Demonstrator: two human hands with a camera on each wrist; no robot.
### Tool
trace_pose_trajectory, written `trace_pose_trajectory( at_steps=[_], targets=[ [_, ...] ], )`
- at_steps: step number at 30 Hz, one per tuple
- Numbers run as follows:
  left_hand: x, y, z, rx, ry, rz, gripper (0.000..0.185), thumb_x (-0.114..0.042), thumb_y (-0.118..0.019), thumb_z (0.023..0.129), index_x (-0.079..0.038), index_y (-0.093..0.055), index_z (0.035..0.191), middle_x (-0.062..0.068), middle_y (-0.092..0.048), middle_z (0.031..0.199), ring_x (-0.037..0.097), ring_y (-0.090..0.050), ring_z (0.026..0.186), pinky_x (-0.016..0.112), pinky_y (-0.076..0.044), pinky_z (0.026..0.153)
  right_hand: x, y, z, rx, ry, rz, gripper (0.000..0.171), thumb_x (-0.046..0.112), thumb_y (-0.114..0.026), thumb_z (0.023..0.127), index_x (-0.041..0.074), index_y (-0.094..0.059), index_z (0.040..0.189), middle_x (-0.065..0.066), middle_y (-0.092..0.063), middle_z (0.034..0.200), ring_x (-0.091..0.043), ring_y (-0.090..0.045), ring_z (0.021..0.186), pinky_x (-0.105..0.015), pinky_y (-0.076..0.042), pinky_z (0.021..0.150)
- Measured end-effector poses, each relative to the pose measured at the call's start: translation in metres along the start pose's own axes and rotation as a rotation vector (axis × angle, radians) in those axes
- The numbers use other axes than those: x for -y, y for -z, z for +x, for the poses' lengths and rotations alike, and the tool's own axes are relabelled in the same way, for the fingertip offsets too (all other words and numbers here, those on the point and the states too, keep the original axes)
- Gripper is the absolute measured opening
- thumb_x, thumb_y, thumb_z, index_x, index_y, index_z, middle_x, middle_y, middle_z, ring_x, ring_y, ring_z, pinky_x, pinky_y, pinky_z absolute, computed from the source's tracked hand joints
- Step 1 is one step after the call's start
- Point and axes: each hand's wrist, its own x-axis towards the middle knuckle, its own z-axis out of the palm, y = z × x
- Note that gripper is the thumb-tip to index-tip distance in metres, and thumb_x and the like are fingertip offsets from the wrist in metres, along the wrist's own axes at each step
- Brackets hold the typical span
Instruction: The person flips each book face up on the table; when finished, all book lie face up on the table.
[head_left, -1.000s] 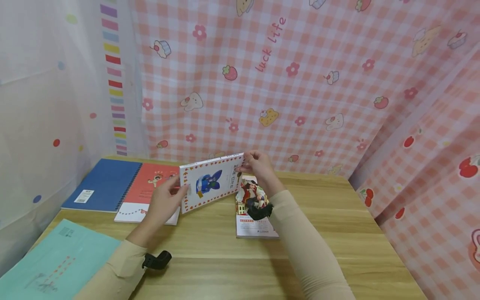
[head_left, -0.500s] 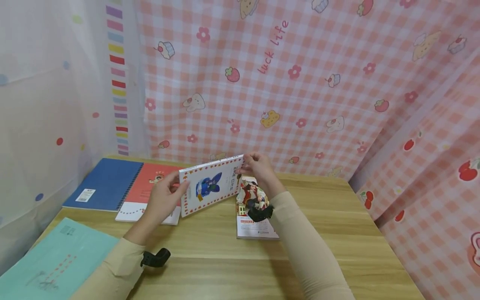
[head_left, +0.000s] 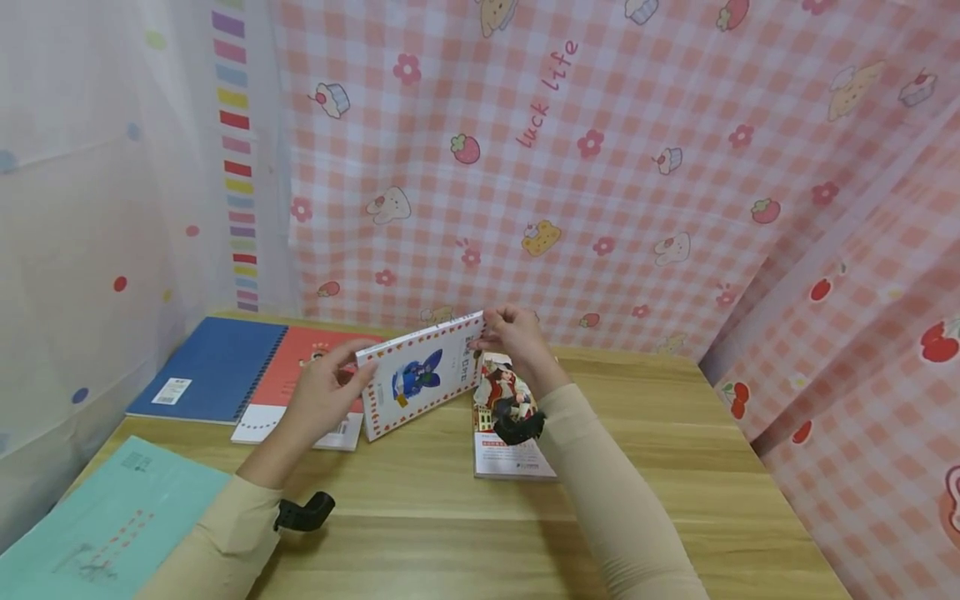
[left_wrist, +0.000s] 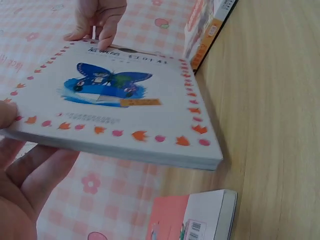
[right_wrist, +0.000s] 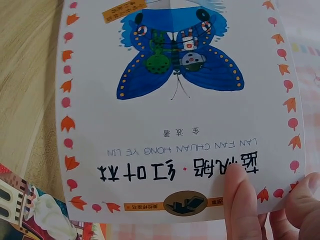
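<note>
A white book (head_left: 423, 375) with a blue butterfly and a border of orange leaves stands tilted on its long side, cover facing me. At its left end my left hand (head_left: 327, 390) grips it, thumb on the cover and fingers behind, as the left wrist view shows. My right hand (head_left: 520, 337) pinches the upper corner at the other end; in the right wrist view a finger (right_wrist: 243, 205) lies across the title. Behind that end, partly covered by the right wrist, lies a book with a colourful illustrated cover (head_left: 510, 454).
A blue spiral notebook (head_left: 213, 367) and a red-and-white book (head_left: 277, 375) lie at the back left of the wooden table (head_left: 420, 533). Nearer on the left is a teal book (head_left: 120, 517). A pink checked curtain (head_left: 480, 200) hangs behind the table.
The left end of the white book has sunk slightly toward the table with my left hand, so the book slants more. Both hands keep their hold; the other books stay put.
</note>
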Motion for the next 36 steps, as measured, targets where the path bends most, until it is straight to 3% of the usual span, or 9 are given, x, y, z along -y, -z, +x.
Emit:
trace_pose_trajectory(
  at_steps=[2,5,7,10,17,22,26,30,36],
  targets=[
    [0.000,0.000,0.001,0.000,-0.017,0.001,0.034,-0.027,-0.061,0.104,-0.011,-0.061,0.135,0.005,-0.053,0.083,0.018,-0.069,0.068,0.027,-0.045,0.046,0.001,0.000,0.000,-0.001,0.001,-0.001,0.020,0.014,-0.054,0.106,-0.005,-0.061,0.106,-0.019,-0.064,0.100,-0.021,-0.073,0.073,-0.032,-0.061,0.079],
    [-0.003,-0.001,0.001,-0.028,-0.036,0.002,0.033,-0.025,-0.062,0.103,-0.011,-0.063,0.134,0.005,-0.052,0.074,0.018,-0.060,0.055,0.027,-0.041,0.043,0.003,0.001,0.000,0.000,0.001,-0.011,0.021,0.016,-0.054,0.106,-0.004,-0.061,0.107,-0.019,-0.064,0.101,-0.021,-0.073,0.074,-0.032,-0.061,0.081],
    [-0.006,-0.001,0.001,-0.055,-0.041,-0.017,0.033,-0.024,-0.063,0.103,-0.011,-0.065,0.132,0.006,-0.057,0.071,0.016,-0.062,0.055,0.026,-0.049,0.045,0.005,0.000,-0.001,0.000,0.006,-0.016,0.021,0.017,-0.054,0.106,-0.004,-0.061,0.108,-0.018,-0.064,0.102,-0.021,-0.073,0.074,-0.033,-0.061,0.081],
    [-0.009,-0.002,0.002,-0.080,-0.033,-0.074,0.033,-0.022,-0.064,0.102,-0.008,-0.065,0.132,0.013,-0.070,0.081,0.016,-0.069,0.061,0.028,-0.059,0.053,0.007,-0.001,0.000,0.001,0.018,-0.022,0.024,0.018,-0.053,0.107,-0.004,-0.060,0.110,-0.017,-0.063,0.103,-0.020,-0.074,0.074,-0.033,-0.061,0.081],
    [-0.009,0.000,-0.002,-0.131,0.062,-0.148,0.038,-0.022,-0.065,0.102,-0.008,-0.063,0.137,0.017,-0.065,0.078,0.016,-0.068,0.056,0.033,-0.057,0.048,0.006,-0.001,0.000,0.016,0.042,0.064,0.036,0.019,-0.046,0.109,-0.007,-0.056,0.132,-0.020,-0.061,0.116,-0.019,-0.072,0.079,-0.029,-0.059,0.084],
    [-0.009,0.003,-0.001,-0.191,0.129,-0.331,0.039,-0.022,-0.064,0.102,-0.004,-0.062,0.137,0.019,-0.074,0.102,0.013,-0.072,0.067,0.029,-0.060,0.059,0.001,0.001,0.001,0.016,0.069,0.113,0.040,0.017,-0.045,0.110,-0.010,-0.051,0.139,-0.023,-0.057,0.128,-0.018,-0.072,0.082,-0.027,-0.058,0.085],
    [-0.011,0.004,0.001,-0.251,0.180,-0.512,0.040,-0.015,-0.065,0.101,0.001,-0.060,0.137,0.005,-0.077,0.098,0.011,-0.071,0.064,0.027,-0.059,0.057,-0.006,0.003,0.004,-0.035,0.078,0.078,0.040,0.020,-0.049,0.109,-0.011,-0.053,0.134,-0.026,-0.058,0.128,-0.015,-0.069,0.079,-0.025,-0.060,0.075],
    [-0.011,0.006,0.002,-0.287,0.201,-0.621,0.042,-0.011,-0.065,0.100,0.004,-0.058,0.138,-0.005,-0.076,0.093,0.011,-0.071,0.062,0.027,-0.059,0.056,-0.012,0.004,0.004,-0.100,0.076,-0.008,0.034,0.022,-0.053,0.107,-0.005,-0.062,0.125,-0.020,-0.063,0.118,-0.017,-0.063,0.082,-0.023,-0.055,0.069],
    [-0.009,0.008,0.003,-0.335,0.218,-0.719,0.045,-0.015,-0.067,0.099,0.002,-0.057,0.140,-0.001,-0.076,0.097,0.012,-0.072,0.064,0.027,-0.059,0.055,-0.019,0.004,0.003,-0.144,0.044,-0.152,0.031,0.028,-0.055,0.107,0.003,-0.067,0.121,-0.004,-0.059,0.099,-0.017,-0.050,0.084,-0.029,-0.041,0.069]
  ],
)
